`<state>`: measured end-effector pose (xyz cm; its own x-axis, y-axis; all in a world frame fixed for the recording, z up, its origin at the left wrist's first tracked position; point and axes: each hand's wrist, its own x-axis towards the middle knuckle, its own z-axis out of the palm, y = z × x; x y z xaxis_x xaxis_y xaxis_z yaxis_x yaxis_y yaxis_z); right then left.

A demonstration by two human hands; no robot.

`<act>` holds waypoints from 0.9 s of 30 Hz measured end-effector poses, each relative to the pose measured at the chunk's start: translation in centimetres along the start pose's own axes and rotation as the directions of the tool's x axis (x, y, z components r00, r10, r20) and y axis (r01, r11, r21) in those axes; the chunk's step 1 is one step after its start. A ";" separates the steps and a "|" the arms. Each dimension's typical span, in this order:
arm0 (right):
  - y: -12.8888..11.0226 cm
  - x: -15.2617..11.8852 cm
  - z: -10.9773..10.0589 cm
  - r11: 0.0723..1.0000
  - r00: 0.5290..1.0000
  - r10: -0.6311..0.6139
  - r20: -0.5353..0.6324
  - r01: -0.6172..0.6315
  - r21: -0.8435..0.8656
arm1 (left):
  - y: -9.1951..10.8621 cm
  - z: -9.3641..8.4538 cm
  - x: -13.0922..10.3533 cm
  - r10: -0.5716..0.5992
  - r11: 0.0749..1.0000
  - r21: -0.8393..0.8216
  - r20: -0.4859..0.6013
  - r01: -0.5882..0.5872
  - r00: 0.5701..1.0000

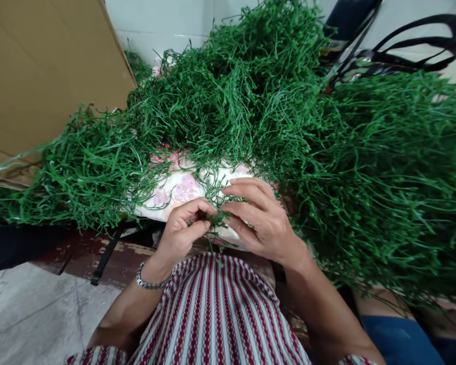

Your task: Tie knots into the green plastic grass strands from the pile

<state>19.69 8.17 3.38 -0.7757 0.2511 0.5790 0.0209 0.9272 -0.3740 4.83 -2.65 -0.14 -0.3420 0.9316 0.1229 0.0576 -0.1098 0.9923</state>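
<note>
My left hand (186, 228), a metal bracelet at its wrist, pinches thin green sprigs (218, 219) between thumb and forefinger. From the other side my right hand (260, 218) reaches in with curved fingers, its fingertips closed on the same sprigs. The sprigs look like artificial greenery with small knobbed tips. Under both hands lies a white cloth with pink flowers (186, 187), partly covered by loose stems. Large tangled heaps of the same greenery (243, 96) surround the hands at the back, left and right.
A big cardboard box (53, 66) stands at the back left. At the back right is a bag with black handles (421, 45). A worn brown wooden edge (102, 258) with a black strap (105, 256) runs along the front left, above a tiled floor (30, 309).
</note>
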 end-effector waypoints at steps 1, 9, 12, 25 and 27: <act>0.2 -0.1 0.2 1.000 1.000 0.012 0.001 -0.013 0.027 | 0.4 0.0 -0.1 0.029 0.996 0.083 -0.004 -0.028 1.000; 0.4 -0.7 0.3 0.988 0.990 0.124 0.069 -0.130 0.084 | 4.9 0.9 -2.1 0.608 0.545 0.646 0.135 -0.535 0.782; 0.4 -0.9 0.7 0.978 0.988 0.133 0.077 -0.143 0.152 | 3.7 1.9 -1.6 0.488 0.615 0.659 0.114 -0.434 0.865; -0.7 -2.5 2.3 0.889 0.932 0.358 -0.054 -0.322 0.327 | 0.6 2.2 -0.9 0.234 0.902 0.403 -0.146 -0.159 0.961; -0.9 -2.7 2.6 0.896 0.924 0.366 -0.107 -0.319 0.309 | 0.7 2.0 -0.7 0.230 0.908 0.371 -0.050 -0.196 0.972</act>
<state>20.11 5.95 0.24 -0.6417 0.6012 0.4763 0.0711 0.6649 -0.7435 6.99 -2.73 0.39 -0.3663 0.8627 0.3486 0.4674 -0.1534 0.8707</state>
